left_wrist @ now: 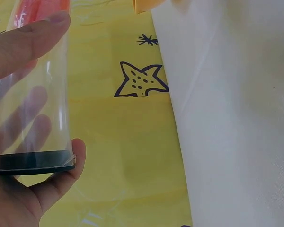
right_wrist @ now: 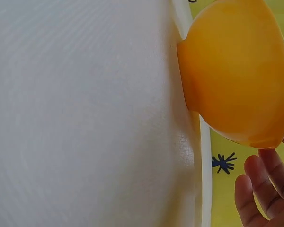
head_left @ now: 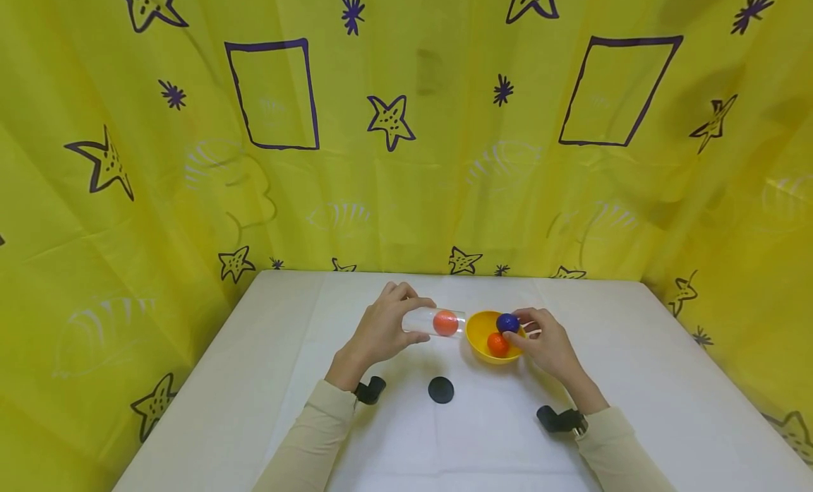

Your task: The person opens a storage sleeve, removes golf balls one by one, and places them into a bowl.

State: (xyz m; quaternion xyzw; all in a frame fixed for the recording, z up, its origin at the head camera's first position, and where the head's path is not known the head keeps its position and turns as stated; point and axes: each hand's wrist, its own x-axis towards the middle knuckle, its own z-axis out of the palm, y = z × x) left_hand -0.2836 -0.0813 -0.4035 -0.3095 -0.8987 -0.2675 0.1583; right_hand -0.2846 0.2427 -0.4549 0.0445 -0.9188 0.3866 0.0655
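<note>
My left hand [head_left: 382,328] grips a clear plastic tube [head_left: 416,320] held sideways above the table. A red-orange ball [head_left: 446,322] is inside, towards the end facing the bowl. In the left wrist view a black cap [left_wrist: 35,161] closes the tube's other end. The yellow bowl [head_left: 480,328] stands upright just right of the tube, with an orange ball [head_left: 498,345] in it. My right hand [head_left: 547,344] pinches a dark blue ball [head_left: 507,322] at the bowl's right side. The right wrist view shows mainly the bowl's outer wall; its inside is hidden there.
A flat black disc [head_left: 441,390] lies on the white-covered table [head_left: 508,450] between the forearms. Yellow curtain [head_left: 432,188] with purple drawings encloses the table's back and sides. A black wrist camera [head_left: 559,419] sits on the right wrist, another [head_left: 371,390] on the left.
</note>
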